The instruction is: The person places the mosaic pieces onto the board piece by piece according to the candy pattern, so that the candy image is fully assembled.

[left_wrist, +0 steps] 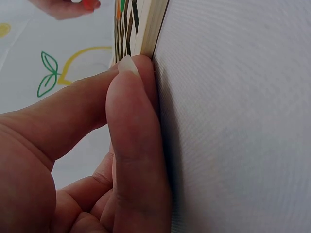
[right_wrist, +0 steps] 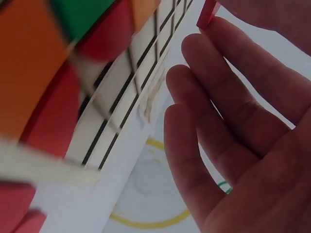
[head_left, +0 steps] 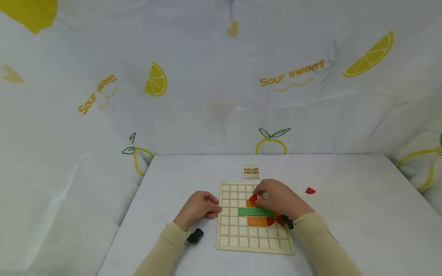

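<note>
A wooden grid board (head_left: 234, 241) lies on the white table, with green tiles (head_left: 251, 211), orange tiles (head_left: 257, 221) and red quarter-circle tiles (head_left: 270, 221) in some cells. Above its upper part, my right hand (head_left: 281, 199) pinches a red quarter-circle tile (head_left: 253, 198) between thumb and index finger. In the right wrist view that red tile (right_wrist: 208, 13) shows edge-on, and the other fingers (right_wrist: 192, 145) are loosely bent. At the board's left edge rests my left hand (head_left: 202, 207). Its thumb and a fingertip (left_wrist: 127, 92) meet beside the board's side (left_wrist: 151, 29).
Behind the board lies a small printed card (head_left: 250, 171) with a coloured grid pattern. One loose red tile (head_left: 310, 190) is on the table to the right of the right hand. A white cloth (head_left: 207, 111) with lemon prints hangs behind the table.
</note>
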### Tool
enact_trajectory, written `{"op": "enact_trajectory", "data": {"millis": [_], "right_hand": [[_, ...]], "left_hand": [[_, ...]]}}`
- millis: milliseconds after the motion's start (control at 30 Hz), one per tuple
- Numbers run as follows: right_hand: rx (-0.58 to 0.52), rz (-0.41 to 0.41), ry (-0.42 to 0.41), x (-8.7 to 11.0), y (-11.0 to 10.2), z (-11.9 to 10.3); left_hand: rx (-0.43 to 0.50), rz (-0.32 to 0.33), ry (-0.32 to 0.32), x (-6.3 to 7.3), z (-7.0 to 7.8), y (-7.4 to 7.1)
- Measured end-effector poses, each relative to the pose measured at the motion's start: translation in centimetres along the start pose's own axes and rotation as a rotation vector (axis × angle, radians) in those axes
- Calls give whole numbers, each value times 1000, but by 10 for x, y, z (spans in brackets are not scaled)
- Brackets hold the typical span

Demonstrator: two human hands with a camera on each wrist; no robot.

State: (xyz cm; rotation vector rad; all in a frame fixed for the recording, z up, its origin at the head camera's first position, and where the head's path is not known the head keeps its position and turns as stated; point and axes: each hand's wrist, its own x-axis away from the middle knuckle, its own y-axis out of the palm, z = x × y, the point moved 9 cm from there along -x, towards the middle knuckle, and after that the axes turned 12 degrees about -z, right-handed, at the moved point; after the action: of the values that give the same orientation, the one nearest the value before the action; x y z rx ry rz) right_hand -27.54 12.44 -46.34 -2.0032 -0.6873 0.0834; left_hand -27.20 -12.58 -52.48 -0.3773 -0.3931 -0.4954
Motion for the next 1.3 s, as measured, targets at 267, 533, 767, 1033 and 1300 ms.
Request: {"op": "enact_trajectory", "data": {"millis": [267,533,767,1033,1300], "right_hand": [[-4,1,-4,-12,12,-11],[79,6,-9,-14,16,-20],[132,2,2,-17,19,-24],[156,-5,-3,-23,25,-25],[180,3,-1,-26,26,-24]], "left_hand": [[-8,1,0,-1,-1,2],[-2,-6,23,-5,1,4],[-3,-8,21,-5,4,5],[-6,9,2,-3,2,2],[-7,19,-2,-4,-2,-1]]}}
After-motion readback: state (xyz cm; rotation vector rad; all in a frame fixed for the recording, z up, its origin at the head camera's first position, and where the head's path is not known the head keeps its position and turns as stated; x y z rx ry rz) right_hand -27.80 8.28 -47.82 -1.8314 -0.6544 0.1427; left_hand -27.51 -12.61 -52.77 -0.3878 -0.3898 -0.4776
